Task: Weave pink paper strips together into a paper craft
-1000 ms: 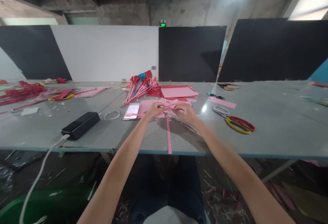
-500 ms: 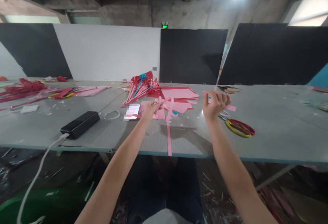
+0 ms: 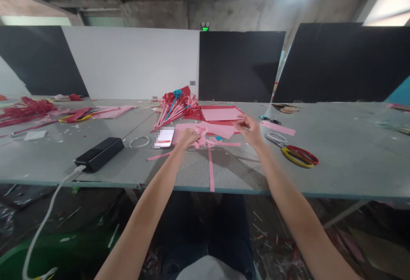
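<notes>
My left hand (image 3: 188,137) is closed on a looped pink paper strip (image 3: 201,133), which bunches into curls beyond the fingertips. Under it lie pink paper sheets (image 3: 181,128). One flat pink strip (image 3: 211,171) runs from below the curls to the table's front edge. My right hand (image 3: 250,129) hovers to the right, near the end of the red and pink paper sheets (image 3: 221,114). Its fingers are bent and apart, with nothing visible between them. Scissors (image 3: 296,155) with red and yellow handles rest on the table right of that hand.
A phone (image 3: 165,137), a coiled white cable (image 3: 139,142) and a black power bank (image 3: 99,154) lie to the left. Behind the sheets is a bundle of red and pink paper flowers (image 3: 177,104). A pink tag-like strip (image 3: 278,128) lies at right.
My right hand has moved left and down, towards the paper sheets. The pink loop that stood up by my left hand has dropped, and strip ends now stretch out sideways.
</notes>
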`<control>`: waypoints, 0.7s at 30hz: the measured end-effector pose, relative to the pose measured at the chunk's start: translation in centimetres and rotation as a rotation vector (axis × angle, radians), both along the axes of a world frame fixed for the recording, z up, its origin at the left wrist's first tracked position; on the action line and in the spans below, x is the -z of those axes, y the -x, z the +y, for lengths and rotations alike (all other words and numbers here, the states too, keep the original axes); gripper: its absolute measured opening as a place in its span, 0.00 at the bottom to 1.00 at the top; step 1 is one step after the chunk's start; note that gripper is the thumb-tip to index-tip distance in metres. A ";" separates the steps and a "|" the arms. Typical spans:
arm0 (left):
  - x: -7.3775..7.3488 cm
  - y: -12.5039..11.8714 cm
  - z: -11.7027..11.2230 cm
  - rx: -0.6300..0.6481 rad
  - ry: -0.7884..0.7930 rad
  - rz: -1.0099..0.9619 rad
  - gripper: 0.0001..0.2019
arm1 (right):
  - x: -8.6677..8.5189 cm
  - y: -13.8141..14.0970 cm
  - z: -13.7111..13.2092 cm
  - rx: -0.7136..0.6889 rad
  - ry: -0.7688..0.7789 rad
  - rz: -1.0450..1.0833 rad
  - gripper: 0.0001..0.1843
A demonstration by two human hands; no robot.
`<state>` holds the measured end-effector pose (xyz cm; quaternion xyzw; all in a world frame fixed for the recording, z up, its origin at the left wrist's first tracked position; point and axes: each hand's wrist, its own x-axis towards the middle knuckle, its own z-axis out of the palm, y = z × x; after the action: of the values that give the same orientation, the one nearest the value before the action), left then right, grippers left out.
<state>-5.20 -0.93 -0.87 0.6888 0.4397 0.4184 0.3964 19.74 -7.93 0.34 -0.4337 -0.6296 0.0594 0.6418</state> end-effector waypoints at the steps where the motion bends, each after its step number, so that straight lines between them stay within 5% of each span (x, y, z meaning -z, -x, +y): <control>1: 0.0 -0.1 0.0 0.006 0.030 -0.002 0.09 | 0.1 0.2 0.0 -0.069 0.055 0.039 0.15; 10: -0.7 -1.6 -0.5 0.079 0.031 -0.483 0.12 | 0.6 3.5 -0.9 -0.305 0.316 0.145 0.08; 15: -0.9 -3.2 -2.0 0.195 -0.009 -0.507 0.13 | 1.4 5.5 -1.3 -0.391 0.387 0.089 0.09; 21: -0.9 -4.3 -3.3 0.249 -0.060 -0.476 0.11 | 2.1 6.6 -1.1 -0.401 0.284 0.220 0.18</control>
<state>-0.93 -4.18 0.01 0.6311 0.2334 0.5295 0.5166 13.18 -9.00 -1.79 -0.3768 -0.6150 0.3198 0.6144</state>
